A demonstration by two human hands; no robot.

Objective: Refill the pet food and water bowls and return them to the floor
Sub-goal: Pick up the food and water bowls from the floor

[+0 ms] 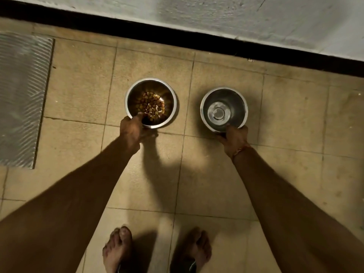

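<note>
— Down on the beige tiled floor (216,184), what lies at far left?
— Grey ribbed mat (21,95). Right of it, round steel bowl of brown kibble (150,89); further right, round steel water bowl (234,95).
— Hands?
— Left hand (131,129) grips the kibble bowl's near rim; right hand (235,137) grips the water bowl's.

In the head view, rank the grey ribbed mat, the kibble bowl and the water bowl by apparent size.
1. Grey ribbed mat, largest, though cut off by the frame edge.
2. Kibble bowl and water bowl: too alike to rank.
</note>
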